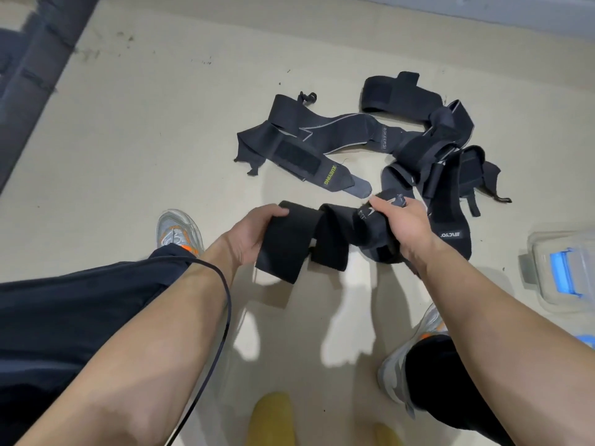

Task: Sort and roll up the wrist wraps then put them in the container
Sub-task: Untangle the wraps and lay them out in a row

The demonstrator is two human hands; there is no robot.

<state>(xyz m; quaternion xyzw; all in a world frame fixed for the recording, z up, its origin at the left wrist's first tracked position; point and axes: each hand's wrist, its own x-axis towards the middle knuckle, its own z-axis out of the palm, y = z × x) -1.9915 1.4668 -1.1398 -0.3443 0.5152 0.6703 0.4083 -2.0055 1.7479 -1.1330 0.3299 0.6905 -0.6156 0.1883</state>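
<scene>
**Status.** The task is judged to be at an early stage. No finished roll is visible anywhere in view.

**Item in hand.** 1 plain black elastic wrist wrap is stretched between both hands, near the centre of the scene. It is twisted along its length. The left hand grips the left end, thumb on top and fingers curled beneath. The right hand grips the right end, fingers closed over the fabric. That end carries a white printed logo, too blurred to read.

**Items pending.** The other wraps lie unrolled on the beige floor, beyond the hands:
1. A black wrap with a hook-and-loop patch, far centre.
2. A dark wrap with grey edging, touching item 1.
3. A tangled heap of black wraps, far right, overlapping one another. The count cannot be determined.
4. A black wrap with a white label, just beside the right hand.

**Container.** A clear plastic container with blue latches sits at the right edge, apart from the wraps. Its contents cannot be determined.

**Legible markings.**
- Item 1: "XUEXING", yellow-green lettering.
- Item 2: "BOKEERSI", grey lettering, small; reading uncertain.
- Item 4: white lettering seen upside down, not reliably legible.

**Work left.** Straighten and roll the held wrap, sort and roll every other wrap, and place all of them in the container.
</scene>
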